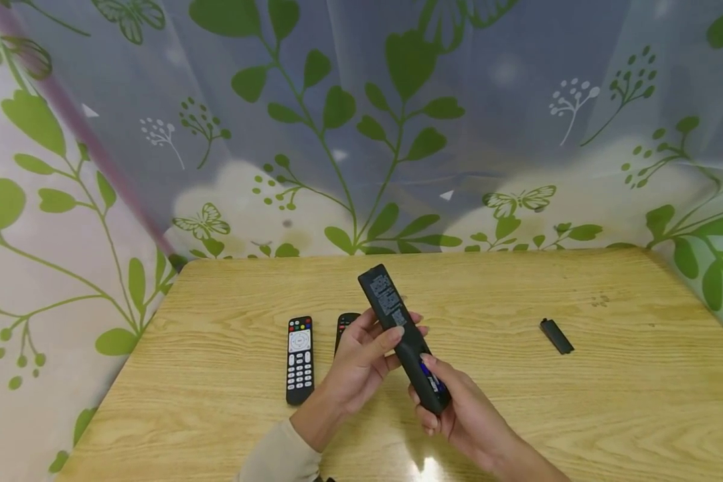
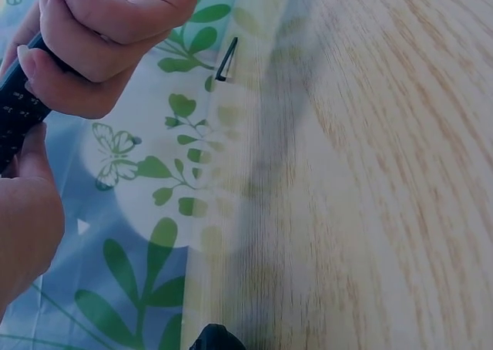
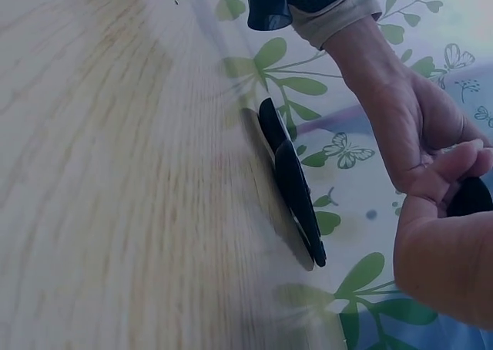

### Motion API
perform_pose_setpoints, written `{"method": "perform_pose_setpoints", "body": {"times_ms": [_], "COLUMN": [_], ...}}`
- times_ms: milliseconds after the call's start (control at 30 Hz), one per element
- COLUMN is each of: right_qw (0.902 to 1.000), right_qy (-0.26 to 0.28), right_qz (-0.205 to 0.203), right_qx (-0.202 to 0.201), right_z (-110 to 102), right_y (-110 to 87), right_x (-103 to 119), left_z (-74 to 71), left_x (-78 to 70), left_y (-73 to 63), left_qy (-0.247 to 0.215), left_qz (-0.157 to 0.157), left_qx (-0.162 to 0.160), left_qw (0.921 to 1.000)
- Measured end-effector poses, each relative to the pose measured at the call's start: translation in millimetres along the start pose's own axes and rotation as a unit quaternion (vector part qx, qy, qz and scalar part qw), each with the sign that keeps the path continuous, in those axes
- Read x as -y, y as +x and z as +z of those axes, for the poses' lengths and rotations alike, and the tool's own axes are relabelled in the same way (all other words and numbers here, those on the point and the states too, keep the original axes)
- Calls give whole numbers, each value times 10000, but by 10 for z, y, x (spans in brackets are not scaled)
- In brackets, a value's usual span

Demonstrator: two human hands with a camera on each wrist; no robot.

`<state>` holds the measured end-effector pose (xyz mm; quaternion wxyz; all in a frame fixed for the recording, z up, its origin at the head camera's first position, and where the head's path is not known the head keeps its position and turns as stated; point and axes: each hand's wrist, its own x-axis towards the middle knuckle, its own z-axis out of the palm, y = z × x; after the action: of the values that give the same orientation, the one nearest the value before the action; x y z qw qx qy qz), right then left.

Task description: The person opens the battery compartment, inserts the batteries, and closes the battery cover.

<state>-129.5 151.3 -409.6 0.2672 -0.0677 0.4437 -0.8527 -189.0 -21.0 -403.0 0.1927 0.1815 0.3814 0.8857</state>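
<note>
A black remote control (image 1: 391, 308) is held above the table, its label-covered back facing up. Around its middle, my left hand (image 1: 364, 361) grips it with the thumb across the back. My right hand (image 1: 464, 408) holds the lower end, the thumb beside the uncovered battery compartment, where blue-purple batteries (image 1: 432, 378) show. In the right wrist view only the dark end of the remote (image 3: 471, 198) is visible between the hands. To the right on the table lies a small black battery cover (image 1: 557, 336), apart from both hands.
A black remote with white and coloured buttons (image 1: 300, 371) lies left of the hands. Beside it another black remote (image 1: 346, 321) is partly hidden by the left hand. The wooden table (image 1: 608, 402) meets a leaf-patterned cloth (image 1: 506, 134) at its far edge.
</note>
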Motion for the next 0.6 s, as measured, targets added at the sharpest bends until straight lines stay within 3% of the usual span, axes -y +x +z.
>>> {"method": "perform_pose_setpoints", "body": {"times_ms": [400, 600], "right_qw": [9968, 9957], "right_qy": [-287, -466], "right_qz": [-397, -375], "right_qx": [-625, -712], "right_z": [70, 79], "right_y": [28, 22], "right_x": [-73, -85], "left_z": [8, -4], "left_x": [12, 3], "left_y": [-4, -14], "left_qy": [-109, -266], "left_qz": [-72, -95], "left_qx": [-42, -210], "left_qw": [9999, 9994]}}
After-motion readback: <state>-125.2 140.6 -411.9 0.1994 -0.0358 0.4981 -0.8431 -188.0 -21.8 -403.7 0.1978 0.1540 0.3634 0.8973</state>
